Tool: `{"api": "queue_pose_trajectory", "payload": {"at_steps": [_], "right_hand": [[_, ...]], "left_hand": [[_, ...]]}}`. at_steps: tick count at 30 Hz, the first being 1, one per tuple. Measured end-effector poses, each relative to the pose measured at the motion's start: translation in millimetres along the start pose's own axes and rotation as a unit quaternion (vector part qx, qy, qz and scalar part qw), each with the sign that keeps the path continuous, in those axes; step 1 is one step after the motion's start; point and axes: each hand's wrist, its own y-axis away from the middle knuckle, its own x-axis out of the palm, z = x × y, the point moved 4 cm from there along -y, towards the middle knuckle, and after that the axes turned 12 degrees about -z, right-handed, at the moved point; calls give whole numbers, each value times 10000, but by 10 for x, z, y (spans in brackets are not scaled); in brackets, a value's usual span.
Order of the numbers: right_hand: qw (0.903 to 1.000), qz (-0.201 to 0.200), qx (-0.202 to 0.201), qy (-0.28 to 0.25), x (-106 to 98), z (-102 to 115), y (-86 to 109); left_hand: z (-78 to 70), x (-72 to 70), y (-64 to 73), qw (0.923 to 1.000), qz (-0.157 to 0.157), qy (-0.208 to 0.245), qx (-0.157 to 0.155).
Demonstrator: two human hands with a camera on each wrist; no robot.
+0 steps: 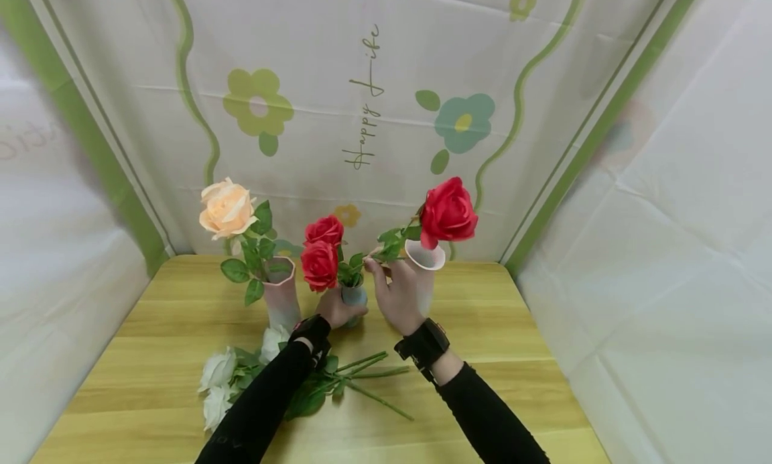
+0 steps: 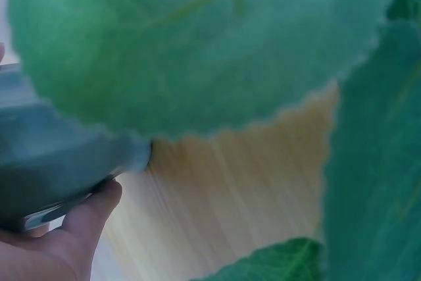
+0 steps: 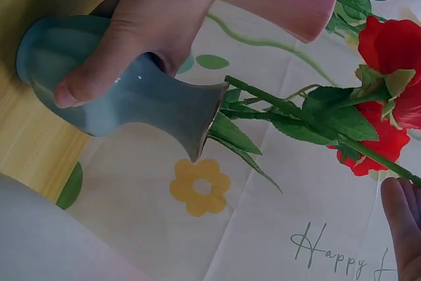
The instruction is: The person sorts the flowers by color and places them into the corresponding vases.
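Observation:
My left hand (image 1: 340,308) grips a small blue vase (image 3: 164,97), its thumb laid along the rounded body in the right wrist view. Two red roses (image 1: 319,265) stand in that vase and lean left. Between thumb and fingers my right hand (image 1: 399,295) pinches the green stem (image 3: 296,111) of another red rose (image 1: 449,212), whose bloom tilts up to the right. The cut end of this stem is right at the vase's mouth. In the left wrist view, large green leaves (image 2: 197,44) cover much of the vase and hand.
A white vase (image 1: 425,259) stands just behind my right hand. On the left, a pink vase (image 1: 283,303) holds a peach rose (image 1: 228,209). White roses (image 1: 217,371) lie under my left forearm, stems pointing right on the wooden table (image 1: 482,357). Printed cloth walls surround the table.

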Motion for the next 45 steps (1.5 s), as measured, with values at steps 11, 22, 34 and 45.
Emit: {"api": "queue_pose_trajectory", "payload": {"at_steps": [11, 22, 34, 45], "right_hand": [[9995, -310, -14, 53, -33, 34, -50], [9984, -380, -190, 378, -64, 28, -82], [9519, 259, -1069, 2858, 6, -15, 46], [9657, 322, -651, 2492, 34, -80, -11]], "left_hand": [[-312, -119, 104, 9979, 164, 623, 0], [-69, -15, 25, 9995, 139, -171, -214], [-253, -118, 101, 9992, 328, 103, -222], [-267, -139, 87, 10000, -45, -71, 38]]}}
